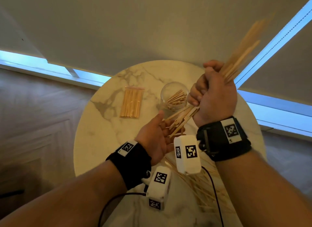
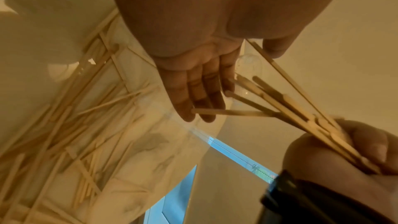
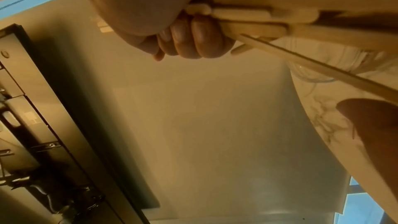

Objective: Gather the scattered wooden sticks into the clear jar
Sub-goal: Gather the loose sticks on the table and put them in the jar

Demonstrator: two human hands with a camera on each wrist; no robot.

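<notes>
My right hand (image 1: 213,93) grips a bundle of wooden sticks (image 1: 241,57) in a fist above the round marble table (image 1: 104,142). The bundle slants from upper right to lower left. Its lower ends (image 1: 179,121) touch the straight fingers of my left hand (image 1: 157,135), which is held palm up. The left wrist view shows those fingers (image 2: 193,94) flat against the stick ends (image 2: 247,101). The clear jar (image 1: 174,95) stands just beyond the hands with several sticks inside. In the right wrist view my curled fingers (image 3: 193,40) wrap round the bundle (image 3: 280,16).
A clear bag of sticks (image 1: 131,102) lies flat left of the jar. Many loose sticks (image 1: 202,184) are scattered on the near right part of the table, under my wrists. Black cables (image 1: 214,193) run over the near edge. Wood floor surrounds the table.
</notes>
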